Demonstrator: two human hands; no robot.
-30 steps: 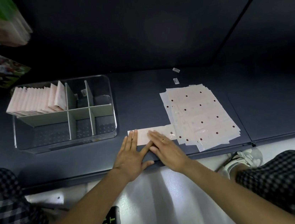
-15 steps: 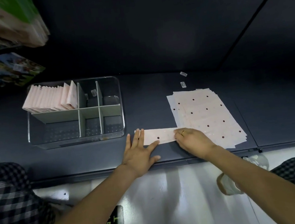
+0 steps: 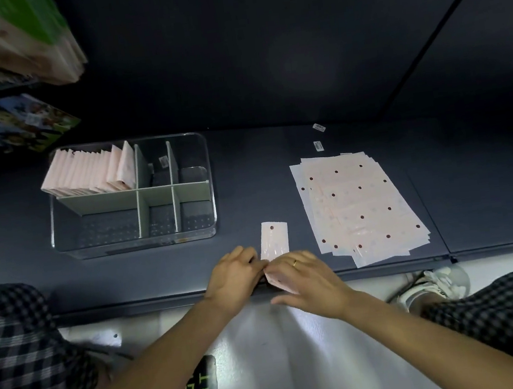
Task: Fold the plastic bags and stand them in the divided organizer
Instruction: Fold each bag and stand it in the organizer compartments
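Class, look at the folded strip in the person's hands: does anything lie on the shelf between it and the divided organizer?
Nothing visible does. The folded strip sits at both hands, and only bare shelf separates it from the organizer to its left. The unfolded bag stack lies on the opposite side.

Your left hand [image 3: 234,277] and right hand [image 3: 305,277] meet at the shelf edge, fingers curled, pinching the bag [image 3: 274,240] together.
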